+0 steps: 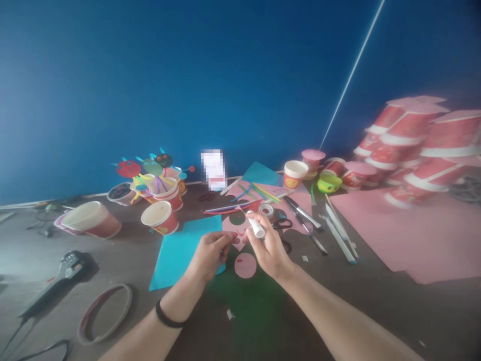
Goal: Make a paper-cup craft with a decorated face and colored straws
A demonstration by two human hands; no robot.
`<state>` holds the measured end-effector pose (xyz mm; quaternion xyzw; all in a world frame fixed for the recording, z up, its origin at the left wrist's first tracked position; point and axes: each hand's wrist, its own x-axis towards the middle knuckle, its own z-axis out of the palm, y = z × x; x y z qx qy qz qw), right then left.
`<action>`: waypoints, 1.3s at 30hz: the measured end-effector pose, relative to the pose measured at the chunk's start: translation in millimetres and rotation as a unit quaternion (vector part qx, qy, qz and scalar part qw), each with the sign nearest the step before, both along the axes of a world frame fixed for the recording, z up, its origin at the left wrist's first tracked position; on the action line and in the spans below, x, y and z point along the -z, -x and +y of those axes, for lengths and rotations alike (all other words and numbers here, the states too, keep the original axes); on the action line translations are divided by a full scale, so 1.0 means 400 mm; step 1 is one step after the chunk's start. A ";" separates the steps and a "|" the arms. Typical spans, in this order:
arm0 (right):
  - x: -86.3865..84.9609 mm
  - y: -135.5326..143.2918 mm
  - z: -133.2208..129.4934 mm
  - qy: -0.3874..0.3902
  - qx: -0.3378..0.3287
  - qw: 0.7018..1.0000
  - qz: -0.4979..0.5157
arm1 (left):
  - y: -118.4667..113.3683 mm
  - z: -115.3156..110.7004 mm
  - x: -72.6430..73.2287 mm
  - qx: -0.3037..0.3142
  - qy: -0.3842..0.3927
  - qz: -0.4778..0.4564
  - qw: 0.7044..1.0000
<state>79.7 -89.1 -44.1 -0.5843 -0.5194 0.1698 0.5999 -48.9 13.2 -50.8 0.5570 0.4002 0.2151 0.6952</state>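
Observation:
A small white glue bottle point(256, 225) with a thin tip sits in my right hand point(272, 248), its tip up and to the left. My left hand point(212, 255) is closed, fingertips pinched. A red spot shows at those fingertips, and I cannot tell whether it is a held piece. Behind and between the hands lies a pink paper piece point(229, 226) with a dark green round and a red smile-like mark. Just below my fingertips is a pink paper circle point(246, 266) with a small red mark. Beside my left hand lies a blue paper sheet point(175, 255).
Paper cups point(160, 218) and cups with paper-faced figures point(152, 168) stand at left. A glue gun point(62, 278) and a tape ring point(105, 313) lie nearer. Scissors point(281, 224), pens point(306, 218) and pink sheets point(406, 230) are right, before stacked red cups point(413, 140).

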 end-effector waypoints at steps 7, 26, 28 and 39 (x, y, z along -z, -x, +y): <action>0.013 0.005 0.011 0.009 0.005 0.999 -0.044 | -0.002 -0.017 -0.013 0.019 -0.055 0.029 0.998; 0.023 0.004 0.016 0.029 -0.001 0.999 -0.027 | -0.007 -0.033 -0.031 0.044 -0.130 0.067 0.988; 0.025 0.003 0.017 0.026 0.003 0.999 -0.025 | -0.008 -0.033 -0.033 0.037 -0.128 0.066 0.989; 0.028 0.001 0.019 0.020 -0.003 1.000 -0.016 | -0.009 -0.031 -0.035 0.040 -0.121 0.051 0.991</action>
